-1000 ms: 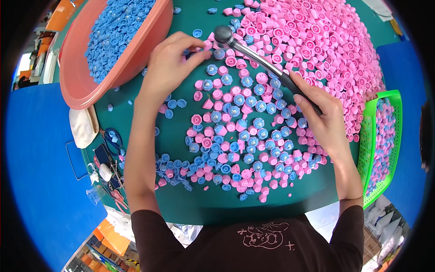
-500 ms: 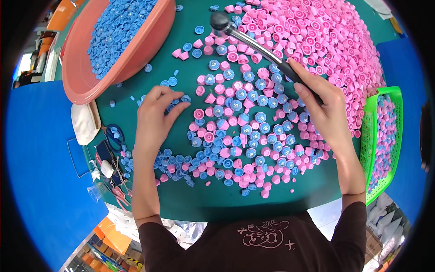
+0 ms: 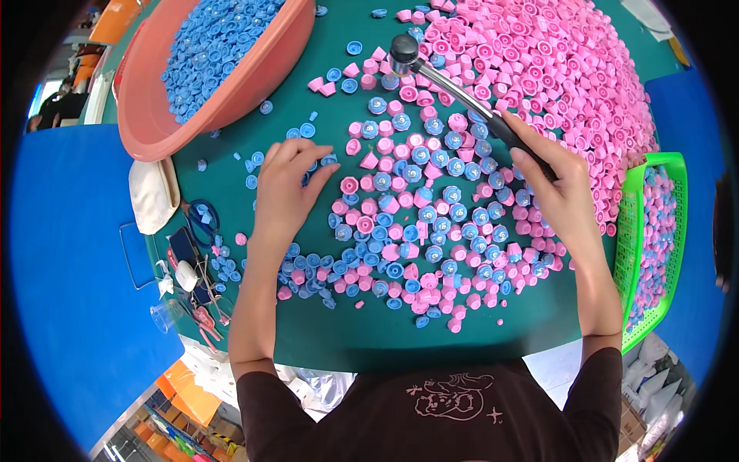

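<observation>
The 1 view comes from the left of 2 fisheye cameras on the person's head, looking down and forward over the shirt (image 3: pixel 454 431), near enough that the table (image 3: pixel 369 339), left hand (image 3: pixel 289 181) and right hand (image 3: pixel 563 173) fill its middle; edges curve near the rim.

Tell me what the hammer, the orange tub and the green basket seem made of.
Hammer: shaft likely polished metal, given its bright streaks; dark head end and grip perhaps rubber or plastic.
Orange tub: probably smooth plastic, from its soft sheen and even colour.
Green basket: likely moulded plastic, judging by its uniform bright colour and perforated wall.
</observation>
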Demonstrator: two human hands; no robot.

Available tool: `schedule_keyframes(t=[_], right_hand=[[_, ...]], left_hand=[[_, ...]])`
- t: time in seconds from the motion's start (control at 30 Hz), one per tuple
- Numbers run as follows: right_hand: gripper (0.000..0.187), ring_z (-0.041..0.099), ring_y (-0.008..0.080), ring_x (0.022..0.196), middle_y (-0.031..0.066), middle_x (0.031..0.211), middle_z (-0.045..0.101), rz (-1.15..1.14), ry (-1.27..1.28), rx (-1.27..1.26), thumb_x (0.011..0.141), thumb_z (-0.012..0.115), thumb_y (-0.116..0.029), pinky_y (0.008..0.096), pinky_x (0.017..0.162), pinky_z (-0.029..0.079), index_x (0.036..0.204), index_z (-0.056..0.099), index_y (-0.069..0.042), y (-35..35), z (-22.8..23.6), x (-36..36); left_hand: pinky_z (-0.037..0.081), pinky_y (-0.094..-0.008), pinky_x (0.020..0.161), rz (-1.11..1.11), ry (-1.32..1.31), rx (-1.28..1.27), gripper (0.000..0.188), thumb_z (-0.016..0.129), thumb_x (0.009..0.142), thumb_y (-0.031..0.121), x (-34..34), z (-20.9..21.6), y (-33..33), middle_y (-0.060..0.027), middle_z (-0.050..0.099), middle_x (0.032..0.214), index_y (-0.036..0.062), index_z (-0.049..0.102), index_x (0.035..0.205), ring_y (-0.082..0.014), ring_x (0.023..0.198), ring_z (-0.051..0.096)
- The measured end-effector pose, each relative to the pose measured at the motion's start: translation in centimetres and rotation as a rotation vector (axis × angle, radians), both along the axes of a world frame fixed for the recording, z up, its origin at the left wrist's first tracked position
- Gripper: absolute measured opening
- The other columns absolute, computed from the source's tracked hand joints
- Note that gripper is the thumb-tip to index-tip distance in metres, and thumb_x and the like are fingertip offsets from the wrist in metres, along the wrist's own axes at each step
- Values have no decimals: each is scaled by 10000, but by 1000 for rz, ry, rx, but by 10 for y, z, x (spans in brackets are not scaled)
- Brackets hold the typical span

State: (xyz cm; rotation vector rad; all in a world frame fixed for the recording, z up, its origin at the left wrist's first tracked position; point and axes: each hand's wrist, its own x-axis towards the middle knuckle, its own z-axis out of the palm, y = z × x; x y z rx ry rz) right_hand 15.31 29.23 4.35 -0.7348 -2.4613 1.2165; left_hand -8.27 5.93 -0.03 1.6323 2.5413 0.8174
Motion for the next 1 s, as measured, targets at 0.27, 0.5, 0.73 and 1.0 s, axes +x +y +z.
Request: schedule_keyframes(t=[0.27,0.5,0.73,1.0], right_hand=[[385,666,150,834,138,1033,711,-7,29,15,892,622,-32,279,757,507,1276,604,-58,4,1,20],[397,559,62,794,37,990,696,0,82,23,914,624,-65,218,726,453,1308,584,-61,5,-1,25],[404,574,60,825,50,1030,703,-12,50,5,905,624,-46,218,746,460,1306,586,-62,10,1,32],[405,543,36,767,26,1009,702,-38,41,-23,899,629,-41,196,668,436,1302,592,-73,11,-1,27]], left_hand=[[463,-352,722,-87,104,-2,280,778,722,101,13,-1,-20,-27,629,902,83,717,995,-211,801,571],[474,-345,700,-168,99,-22,270,789,710,109,14,4,-37,-31,653,897,79,728,971,-217,791,583],[497,-338,662,-88,-48,-66,263,811,702,120,11,12,-23,-73,656,864,49,712,936,-231,793,614],[473,-290,618,-191,9,74,228,760,771,126,-3,31,96,-61,663,875,45,705,978,-185,738,595]])
